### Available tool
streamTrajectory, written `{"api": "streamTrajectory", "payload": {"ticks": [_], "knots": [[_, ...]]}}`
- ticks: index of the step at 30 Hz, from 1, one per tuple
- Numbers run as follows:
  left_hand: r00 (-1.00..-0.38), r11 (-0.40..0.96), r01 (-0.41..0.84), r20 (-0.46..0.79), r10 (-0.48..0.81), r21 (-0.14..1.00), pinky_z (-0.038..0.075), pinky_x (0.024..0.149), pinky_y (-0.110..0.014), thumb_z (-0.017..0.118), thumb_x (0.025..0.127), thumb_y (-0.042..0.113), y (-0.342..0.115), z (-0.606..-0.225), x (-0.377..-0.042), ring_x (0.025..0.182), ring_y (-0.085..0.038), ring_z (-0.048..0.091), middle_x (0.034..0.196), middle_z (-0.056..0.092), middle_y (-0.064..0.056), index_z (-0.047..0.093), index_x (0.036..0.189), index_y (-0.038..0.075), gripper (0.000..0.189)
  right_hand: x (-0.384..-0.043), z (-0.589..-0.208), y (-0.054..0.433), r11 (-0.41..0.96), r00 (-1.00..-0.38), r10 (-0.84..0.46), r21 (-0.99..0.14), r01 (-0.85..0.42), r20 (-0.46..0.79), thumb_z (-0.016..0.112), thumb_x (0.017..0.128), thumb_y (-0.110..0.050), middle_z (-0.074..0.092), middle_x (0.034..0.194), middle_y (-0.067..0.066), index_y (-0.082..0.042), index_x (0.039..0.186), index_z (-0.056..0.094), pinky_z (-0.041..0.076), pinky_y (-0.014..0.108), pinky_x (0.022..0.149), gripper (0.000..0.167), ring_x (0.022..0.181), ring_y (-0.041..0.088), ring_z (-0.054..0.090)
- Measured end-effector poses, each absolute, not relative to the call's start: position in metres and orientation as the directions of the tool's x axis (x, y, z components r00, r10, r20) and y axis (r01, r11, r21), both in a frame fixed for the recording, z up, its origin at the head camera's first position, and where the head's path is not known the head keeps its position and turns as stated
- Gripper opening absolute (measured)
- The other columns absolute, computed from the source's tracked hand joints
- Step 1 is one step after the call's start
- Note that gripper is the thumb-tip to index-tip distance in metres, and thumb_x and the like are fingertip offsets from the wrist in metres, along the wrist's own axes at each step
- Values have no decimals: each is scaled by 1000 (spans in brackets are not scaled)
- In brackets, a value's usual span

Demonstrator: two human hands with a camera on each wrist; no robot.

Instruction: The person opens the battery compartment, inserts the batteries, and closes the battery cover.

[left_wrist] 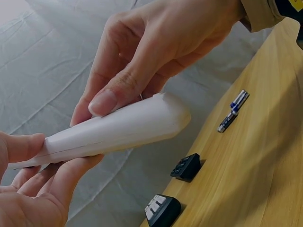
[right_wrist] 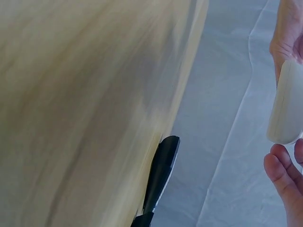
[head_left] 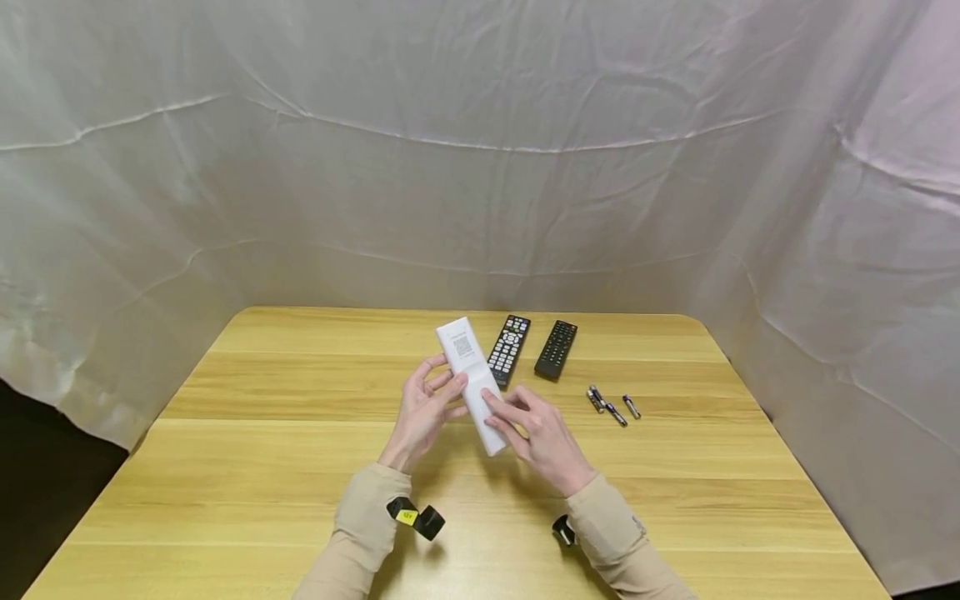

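My left hand [head_left: 422, 408] grips a white remote control [head_left: 483, 408] above the table, thumb on its back and fingers around the far side. The remote's back faces up, with a printed QR code at its far end and a shallow dip across the middle. The right hand [head_left: 542, 435] touches the near half of the back with thumb and forefinger. In the left wrist view, the right thumb [left_wrist: 103, 102] lies against the white casing. The right wrist view shows one rounded end of the white remote [right_wrist: 285, 109]; the buttons are hidden.
Behind the hands lie a black remote with white keys [head_left: 510, 346] and a second black remote [head_left: 556, 350] on the wooden table [head_left: 262, 467]. Several small batteries [head_left: 616, 414] lie to the right. Grey cloth [head_left: 480, 200] hangs around the table.
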State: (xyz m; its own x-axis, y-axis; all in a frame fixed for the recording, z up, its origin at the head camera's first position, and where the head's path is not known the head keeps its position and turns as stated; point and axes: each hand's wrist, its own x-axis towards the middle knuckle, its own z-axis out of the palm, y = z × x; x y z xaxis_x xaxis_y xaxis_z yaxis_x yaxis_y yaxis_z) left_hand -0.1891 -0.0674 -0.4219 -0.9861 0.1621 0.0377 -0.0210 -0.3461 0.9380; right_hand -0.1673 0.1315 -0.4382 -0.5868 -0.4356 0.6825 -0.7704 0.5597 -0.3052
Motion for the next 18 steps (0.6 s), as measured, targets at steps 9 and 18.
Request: {"api": "streamTrajectory", "payload": {"ticks": [9, 18], "knots": [[-975, -369, -98, -15, 222, 924, 65, 85, -30, 49, 102, -1, -70, -422, -190, 98, -12, 72, 139, 57, -30, 31, 147, 1, 48, -171, -442, 134, 527, -579, -406, -336, -781, 707, 78, 84, -5, 65, 92, 7, -1, 120, 71, 59, 18, 60, 37, 74, 13, 63], [-949, -385, -184, -61, 310, 904, 63, 91, -28, 47, 104, 4, -79, -424, -195, 101, -10, 71, 120, 71, -7, 17, 151, 1, 55, -173, -440, 136, 500, -606, -355, -402, -767, 712, 74, 86, 1, 67, 93, 10, 3, 119, 70, 59, 18, 58, 33, 72, 15, 65]]}}
